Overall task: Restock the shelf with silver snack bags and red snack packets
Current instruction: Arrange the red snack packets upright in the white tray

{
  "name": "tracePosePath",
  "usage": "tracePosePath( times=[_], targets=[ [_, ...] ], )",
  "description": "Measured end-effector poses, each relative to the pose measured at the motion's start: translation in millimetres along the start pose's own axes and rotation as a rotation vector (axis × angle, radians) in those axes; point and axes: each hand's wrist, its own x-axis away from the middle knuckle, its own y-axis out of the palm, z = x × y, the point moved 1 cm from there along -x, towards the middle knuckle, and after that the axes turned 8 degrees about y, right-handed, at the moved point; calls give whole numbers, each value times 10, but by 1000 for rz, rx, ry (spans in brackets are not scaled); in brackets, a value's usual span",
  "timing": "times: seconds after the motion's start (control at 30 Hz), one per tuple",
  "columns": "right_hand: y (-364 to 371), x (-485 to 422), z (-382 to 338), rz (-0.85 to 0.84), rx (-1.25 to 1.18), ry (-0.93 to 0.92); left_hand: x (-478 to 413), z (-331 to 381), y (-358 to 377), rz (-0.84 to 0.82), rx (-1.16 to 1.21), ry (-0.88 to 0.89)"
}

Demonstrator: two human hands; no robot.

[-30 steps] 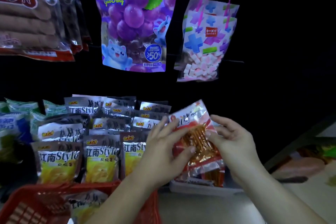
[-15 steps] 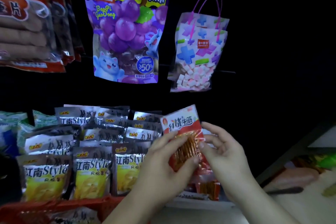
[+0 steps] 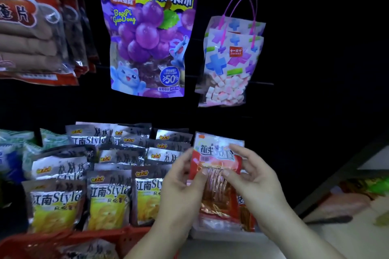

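Upright at the shelf's right end, a red snack packet with a clear window of orange strips [image 3: 216, 172] is pinched between the left hand [image 3: 181, 191] and the right hand [image 3: 255, 185], thumbs pressed on its front. Just to its left, silver foil snack bags with yellow panels [image 3: 108, 197] are stood in rows. A red plastic basket [image 3: 117, 237] is seen below.

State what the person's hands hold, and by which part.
Both the left hand and right hand hold one red snack packet by its side edges.
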Motion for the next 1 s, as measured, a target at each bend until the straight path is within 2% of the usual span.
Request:
tracePosePath(
  times=[0.03, 0.1, 0.17, 0.33, 0.53, 0.63, 0.77, 0.8, 0.9, 0.93, 1.0],
  targets=[
    [-5, -9, 4, 3, -1, -11, -4, -10, -25, 17, -71, 56],
    [-29, -19, -6, 6, -19, 0, -25, -39, -54, -55, -186, 131],
    [-56, -18, -31, 13, -28, 5, -39, -57, -88, -114, -275, 145],
    [-85, -48, -51, 52, 24, -6, -73, -74, -92, -175, -7, -114],
    [-165, -30, -63, -60, 44, 46, -69, -122, -93, -148, 14, -116],
    [-152, -32, -30, -38, 105, -3, -51, -135, -102, -159, -66, -27],
    [-116, -40, -5, -10, 208, -102, -42, -137, -100, 6, -553, 337],
    [-108, -38, -12, -13, 216, -117, -12, -132, -51, -27, -540, 335],
    [-74, -11, -70, -161, 127, -32, 72, -119, 123, -219, -226, 86],
    [-62, 1, -91, -226, 87, 15, 71, -143, 128, -230, -147, 37],
    [-47, 11, -104, -278, 22, 56, 10, -206, 66, -207, -145, 42]
  ],
)
